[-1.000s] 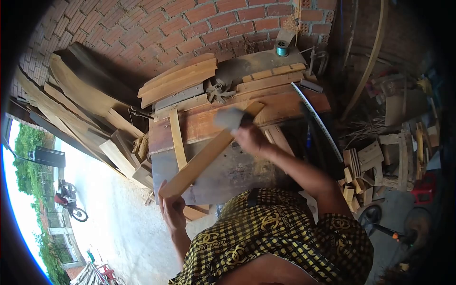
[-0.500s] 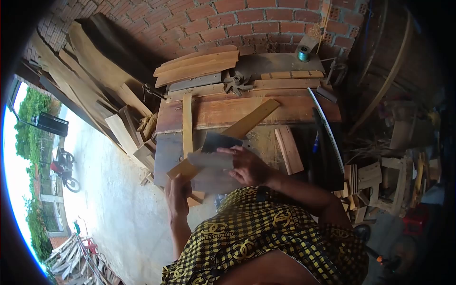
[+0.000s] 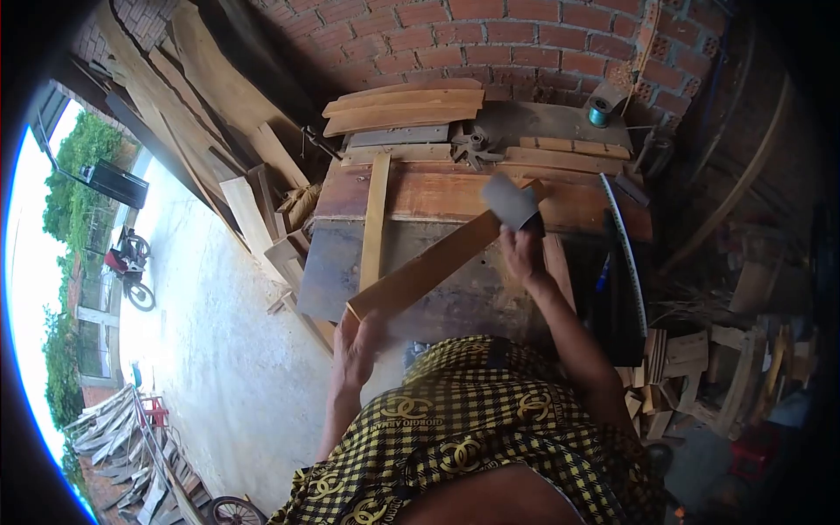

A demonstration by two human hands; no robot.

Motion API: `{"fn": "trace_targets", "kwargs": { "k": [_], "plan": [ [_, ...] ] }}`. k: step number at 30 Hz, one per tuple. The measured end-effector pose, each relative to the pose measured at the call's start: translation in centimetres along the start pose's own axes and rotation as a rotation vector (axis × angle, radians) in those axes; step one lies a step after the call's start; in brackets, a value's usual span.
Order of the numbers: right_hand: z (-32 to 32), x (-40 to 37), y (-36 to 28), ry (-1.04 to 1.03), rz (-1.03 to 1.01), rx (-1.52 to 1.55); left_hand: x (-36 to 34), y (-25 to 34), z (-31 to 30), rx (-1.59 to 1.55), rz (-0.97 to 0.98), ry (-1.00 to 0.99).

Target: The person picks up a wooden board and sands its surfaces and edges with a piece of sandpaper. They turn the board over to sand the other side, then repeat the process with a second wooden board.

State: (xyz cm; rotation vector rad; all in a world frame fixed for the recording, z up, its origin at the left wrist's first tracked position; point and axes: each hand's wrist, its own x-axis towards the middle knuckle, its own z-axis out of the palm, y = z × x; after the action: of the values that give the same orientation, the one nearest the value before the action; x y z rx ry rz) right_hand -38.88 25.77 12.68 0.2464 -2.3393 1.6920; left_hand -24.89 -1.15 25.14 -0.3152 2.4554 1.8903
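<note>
My left hand is closed on the near end of a wooden strip, which slants up to the right over the workbench. My right hand grips a sheet of sandpaper, grey on one face and dark on the other, at the strip's far end. The sheet covers part of that end, and its contact with the wood is hard to make out. A second, thinner strip lies on the bench left of the held one.
Curved boards, a finned metal cutter and a spool sit at the bench's back. A ruler and a blue pen lie at right. Planks lean at left; offcuts are piled at right.
My right hand has swept the sandpaper from the strip's near part up and right to its far end. My left hand stays on the near end. The camera view has shifted.
</note>
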Motion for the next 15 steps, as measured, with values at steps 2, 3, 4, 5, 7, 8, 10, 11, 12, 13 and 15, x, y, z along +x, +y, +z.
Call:
{"fn": "trace_targets", "kwargs": {
  "k": [2,3,4,5,7,8,10,11,12,13,15],
  "plan": [
    [0.3,-1.5,-0.8,-0.099,0.097,0.000,-0.1,0.5,0.7,-0.083,0.032,0.027],
    [0.4,-1.6,-2.5,-0.202,0.177,-0.004,0.0,0.6,0.9,-0.139,-0.021,0.087],
    [1.8,-3.1,-4.7,-0.107,-0.233,-0.063,0.0,0.7,1.1,-0.192,-0.085,0.145],
    [3.1,-4.7,-6.7,-0.020,-0.636,-0.129,0.5,0.1,1.0,-0.182,-0.027,0.152],
    [2.9,-4.6,-8.4,-0.056,-0.699,-0.088,0.4,-0.8,0.1,-0.218,-0.052,0.077],
    [2.7,-4.2,-8.7,-0.117,-0.767,-0.026,0.7,-1.0,-0.1,-0.252,-0.088,0.030],
    [2.3,-0.9,-1.7,-0.022,-0.478,-0.083,0.7,-0.5,0.7,-0.245,-0.077,0.083],
    [1.0,1.1,3.2,-0.073,-0.122,-0.182,0.9,-1.1,0.5,-0.280,-0.121,0.125],
    [-0.4,2.6,6.3,-0.129,0.240,-0.274,1.0,-1.7,0.4,-0.320,-0.172,0.168],
    [-1.8,3.6,4.5,-0.273,0.398,-0.395,1.2,-2.1,0.3,-0.442,-0.209,0.165],
    [0.0,1.3,-0.8,-0.183,-0.075,-0.276,2.0,-1.1,1.1,-0.541,-0.196,0.149]
  ]
}}
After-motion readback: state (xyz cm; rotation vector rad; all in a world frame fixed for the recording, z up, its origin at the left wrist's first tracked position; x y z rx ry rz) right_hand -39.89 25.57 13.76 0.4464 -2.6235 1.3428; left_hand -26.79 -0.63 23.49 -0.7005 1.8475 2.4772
